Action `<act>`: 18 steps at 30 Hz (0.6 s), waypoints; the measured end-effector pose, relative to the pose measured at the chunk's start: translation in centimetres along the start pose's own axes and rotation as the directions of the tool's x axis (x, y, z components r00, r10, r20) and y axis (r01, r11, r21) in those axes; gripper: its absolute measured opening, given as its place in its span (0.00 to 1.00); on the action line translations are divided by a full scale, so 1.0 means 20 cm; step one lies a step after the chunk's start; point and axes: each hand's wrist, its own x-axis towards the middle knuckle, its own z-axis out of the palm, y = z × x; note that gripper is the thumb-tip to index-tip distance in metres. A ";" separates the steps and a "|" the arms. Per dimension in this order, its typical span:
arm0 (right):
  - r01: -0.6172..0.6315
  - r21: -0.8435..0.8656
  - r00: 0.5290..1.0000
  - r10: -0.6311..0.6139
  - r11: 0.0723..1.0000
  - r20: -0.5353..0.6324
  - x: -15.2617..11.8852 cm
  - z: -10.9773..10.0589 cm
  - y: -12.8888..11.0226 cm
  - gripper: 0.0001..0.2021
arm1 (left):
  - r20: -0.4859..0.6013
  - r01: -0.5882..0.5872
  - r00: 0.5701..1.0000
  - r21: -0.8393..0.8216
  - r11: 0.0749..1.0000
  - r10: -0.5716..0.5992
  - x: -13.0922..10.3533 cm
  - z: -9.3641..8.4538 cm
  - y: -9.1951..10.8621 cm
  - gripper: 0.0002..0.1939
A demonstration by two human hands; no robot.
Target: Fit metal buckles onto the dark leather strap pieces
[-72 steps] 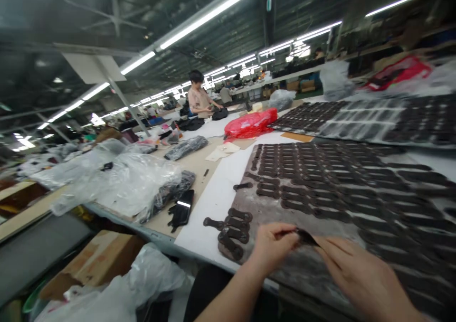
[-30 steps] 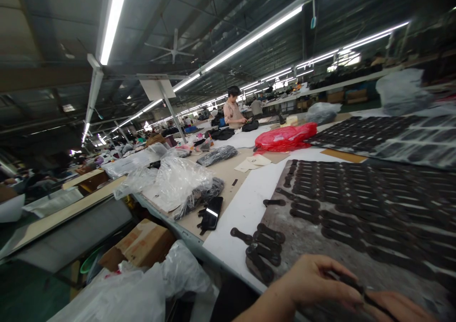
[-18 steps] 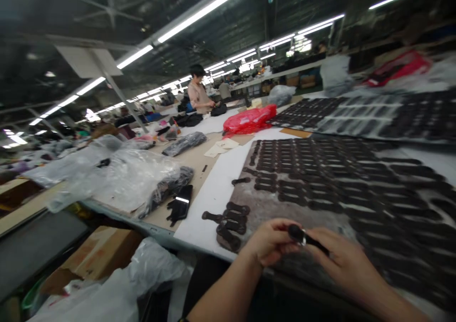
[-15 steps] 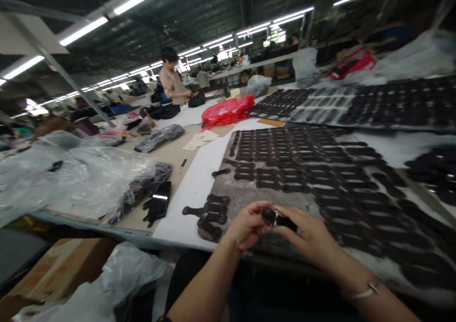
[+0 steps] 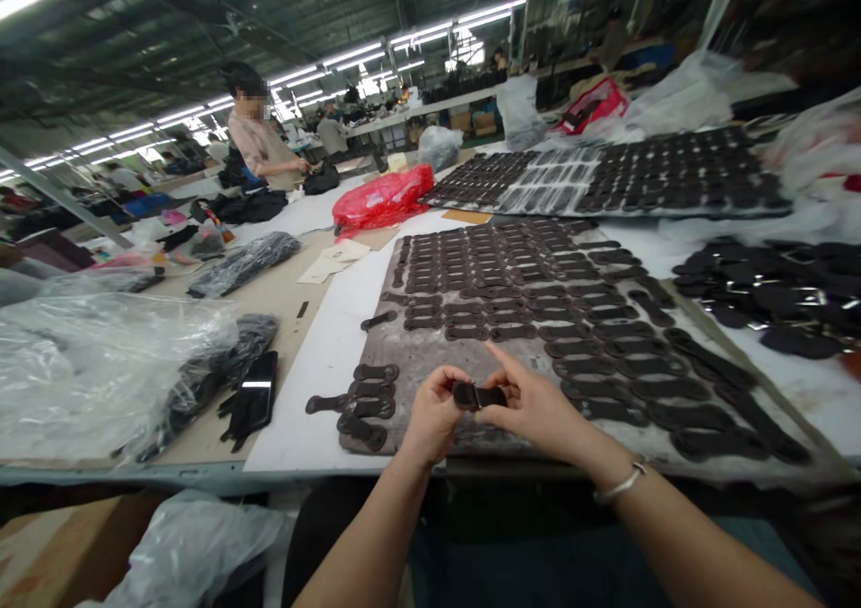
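Note:
A dark strap tab with a metal ring (image 5: 476, 396) is held between both hands, just above the near edge of a grey board. My left hand (image 5: 430, 415) is closed on its rounded left end. Thumb and fingers of my right hand (image 5: 538, 406) pinch the other end, with the index finger stretched away from it. On the grey board (image 5: 430, 361) lie rows of flat dark tabs (image 5: 565, 331), narrow in the middle with rounded ends. A small cluster of the same tabs (image 5: 373, 407) lies at the board's left corner.
Dark pieces with metal rings (image 5: 780, 294) are heaped at the right. A second covered board (image 5: 659, 173) lies farther back, near a red plastic bag (image 5: 383, 197). Clear plastic sheeting (image 5: 100, 366) and a phone (image 5: 259, 393) are left. A person (image 5: 262, 137) stands beyond.
My view has turned to the right, so the table's things sit farther left and the heap shows more fully. The right index finger now points outward; both hands still hold the tab.

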 end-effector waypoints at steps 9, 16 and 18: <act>0.157 -0.144 0.988 -0.157 0.977 0.011 -0.04 -0.04 -0.07 0.49 | 0.017 -0.149 0.988 0.290 0.945 0.151 0.00 0.02 -0.01 0.12; 0.222 -0.261 0.966 -0.248 0.940 -0.073 -0.05 -0.02 -0.11 0.50 | 0.014 -0.261 0.957 0.476 0.840 0.289 -0.01 0.04 -0.07 0.08; 0.262 -0.255 0.952 -0.293 0.931 -0.092 -0.05 -0.02 -0.11 0.47 | -0.016 -0.238 0.959 0.505 0.830 0.285 -0.01 0.04 -0.09 0.09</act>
